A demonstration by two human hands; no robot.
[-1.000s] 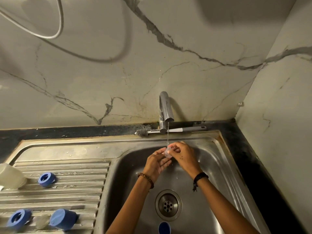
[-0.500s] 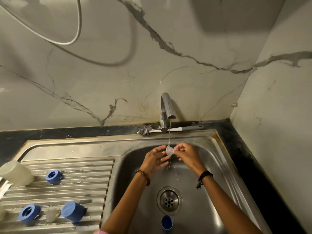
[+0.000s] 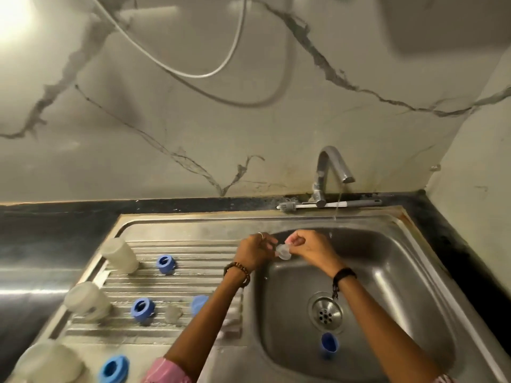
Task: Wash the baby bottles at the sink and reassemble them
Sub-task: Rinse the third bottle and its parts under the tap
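A clear silicone teat is held between both hands at the left rim of the sink basin. My right hand pinches its top and my left hand grips its other side. Water runs from the tap, falling to the right of the hands. Several frosted bottles stand upside down on the draining board with blue screw rings and another clear teat among them. A blue cap lies in the basin below the drain.
A bottle brush lies on the ledge behind the tap. A black counter borders the sink on the left, back and right. A white cable hangs on the marble wall.
Both hands have carried the teat leftward out of the water stream to the basin's left rim. The view has swung left, showing more bottles and rings on the draining board.
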